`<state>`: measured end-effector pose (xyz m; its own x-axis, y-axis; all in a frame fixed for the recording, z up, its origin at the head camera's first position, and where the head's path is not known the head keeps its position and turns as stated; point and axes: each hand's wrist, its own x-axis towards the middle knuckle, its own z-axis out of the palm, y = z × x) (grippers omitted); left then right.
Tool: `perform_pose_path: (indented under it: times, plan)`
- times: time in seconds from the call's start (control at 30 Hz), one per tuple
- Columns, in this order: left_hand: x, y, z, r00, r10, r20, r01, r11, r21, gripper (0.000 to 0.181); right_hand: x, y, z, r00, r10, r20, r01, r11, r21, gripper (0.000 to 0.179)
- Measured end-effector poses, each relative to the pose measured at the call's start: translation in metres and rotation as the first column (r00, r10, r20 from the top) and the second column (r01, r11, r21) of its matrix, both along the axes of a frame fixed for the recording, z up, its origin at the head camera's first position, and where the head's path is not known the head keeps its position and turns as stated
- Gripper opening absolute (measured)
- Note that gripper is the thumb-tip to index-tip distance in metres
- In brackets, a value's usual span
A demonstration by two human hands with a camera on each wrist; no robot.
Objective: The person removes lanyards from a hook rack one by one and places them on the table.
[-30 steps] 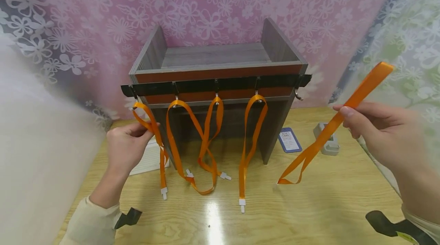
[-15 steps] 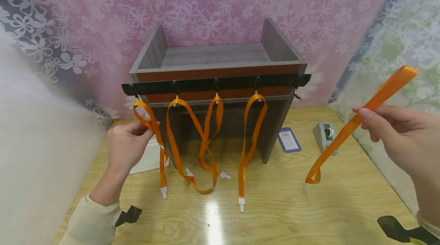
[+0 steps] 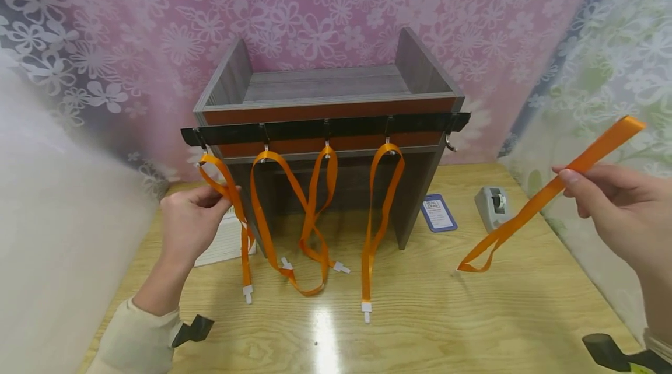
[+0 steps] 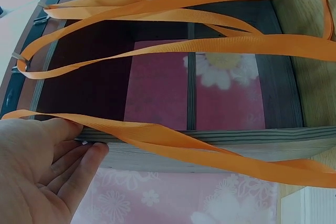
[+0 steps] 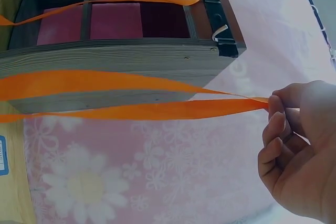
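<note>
Four-legged shelf aside, a black hook rail [image 3: 299,130] runs along the front of a grey wooden shelf [image 3: 320,85]. My left hand [image 3: 189,219] pinches the leftmost orange lanyard [image 3: 234,202] a little below its hook; the left wrist view shows the thumb and fingers [image 4: 90,169] at the strap. On the right, my right hand [image 3: 619,205] holds another orange lanyard [image 3: 541,202] between thumb and fingers, its loop end raised and its lower end slanting down toward the table. Several orange lanyards [image 3: 373,216] with white clips hang from the hooks. The rightmost hook [image 3: 450,142] bears none.
A blue card holder [image 3: 438,213] lies right of the shelf on the wooden table [image 3: 409,333]. Beyond it stands a grey tape dispenser [image 3: 491,209]. Lined paper [image 3: 223,243] lies behind my left wrist. Flowered cloth [image 3: 325,6] backs the shelf.
My right hand has moved to the right and slightly lower with its lanyard, uncovering the tape dispenser. My left hand stays at the leftmost lanyard.
</note>
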<state>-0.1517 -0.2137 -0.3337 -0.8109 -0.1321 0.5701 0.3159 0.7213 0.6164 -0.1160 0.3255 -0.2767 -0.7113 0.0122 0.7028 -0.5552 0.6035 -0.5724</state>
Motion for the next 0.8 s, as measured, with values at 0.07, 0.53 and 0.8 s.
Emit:
perform_pose_path:
  times: [0.07, 0.53, 0.8]
  plan:
    - [0.000, -0.001, 0.000, 1.000, 0.008, -0.003, -0.008, 1.000, -0.008, 0.012, 0.000, 0.000, -0.001, 1.000, -0.005, 0.014, 0.005, 1.000, -0.015, 0.017]
    - [0.000, 0.000, 0.001, 1.000, 0.026, -0.017, -0.026, 0.999, -0.023, 0.013, -0.005, 0.002, -0.031, 0.984, -0.040, 0.174, 0.040, 0.999, 0.002, 0.006]
    - [0.001, 0.000, 0.000, 1.000, 0.021, -0.012, -0.021, 1.000, -0.009, 0.012, -0.010, 0.000, -0.062, 0.934, -0.078, 0.349, 0.061, 0.996, 0.057, 0.008]
